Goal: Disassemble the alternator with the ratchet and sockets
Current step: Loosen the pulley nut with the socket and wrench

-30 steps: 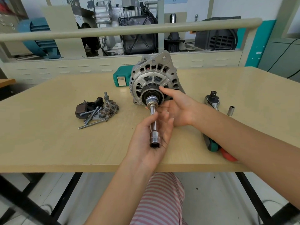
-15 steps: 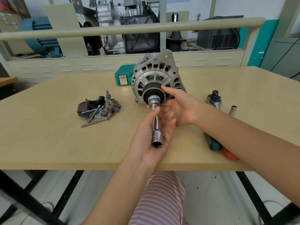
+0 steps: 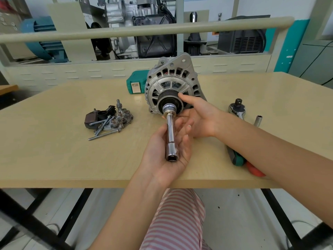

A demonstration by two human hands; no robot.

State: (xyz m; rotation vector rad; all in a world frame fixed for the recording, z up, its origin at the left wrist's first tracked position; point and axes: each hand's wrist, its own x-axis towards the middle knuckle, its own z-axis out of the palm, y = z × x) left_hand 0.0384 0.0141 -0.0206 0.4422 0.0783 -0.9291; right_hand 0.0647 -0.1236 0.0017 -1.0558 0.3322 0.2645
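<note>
A pale wooden table [image 3: 54,159] on black metal legs fills the view. Near its middle an alternator [image 3: 171,83] stands on edge, pulley facing the viewer. Just behind it lies a green case [image 3: 134,84]. To the left sits a heap of removed parts [image 3: 110,117] — a dark brown block, a metal plate and several long bolts. To the right lie a ratchet [image 3: 237,110], its green-and-red handle toward the near edge, and — just beside it — a small upright socket [image 3: 258,120].
</note>
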